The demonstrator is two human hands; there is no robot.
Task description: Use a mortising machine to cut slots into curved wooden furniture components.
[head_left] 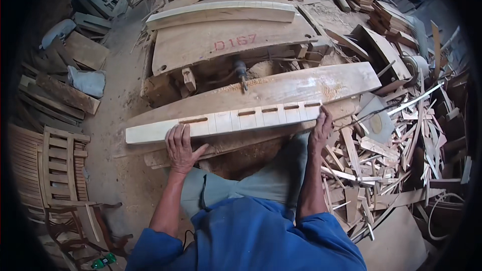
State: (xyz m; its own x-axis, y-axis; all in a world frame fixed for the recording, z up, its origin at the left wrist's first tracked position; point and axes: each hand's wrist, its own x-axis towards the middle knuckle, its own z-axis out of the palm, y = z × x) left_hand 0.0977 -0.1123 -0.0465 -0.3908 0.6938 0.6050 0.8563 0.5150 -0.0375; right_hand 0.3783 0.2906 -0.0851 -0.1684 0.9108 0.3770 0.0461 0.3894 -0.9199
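Note:
A pale wooden rail [226, 123] with several long slots and pencil lines across it lies on a wide wooden board [286, 90]. My left hand [183, 150] presses its fingers over the rail's near side left of the middle, thumb spread to the right. At the rail's right end, my right hand [320, 129] wraps its fingers over the edge; its thumb is mostly hidden. Just beyond the rail, a drill bit in a dark chuck [242, 76] points toward me above the board. Sawdust [329, 90] lies on the board.
Behind the drill stands a wooden machine table [201, 45] with a long curved timber [221, 16] across it. Offcuts [381, 155] are heaped at the right. Slatted wooden frames [59, 168] and a carved chair frame [85, 226] stand at the left, near a white sack [86, 81].

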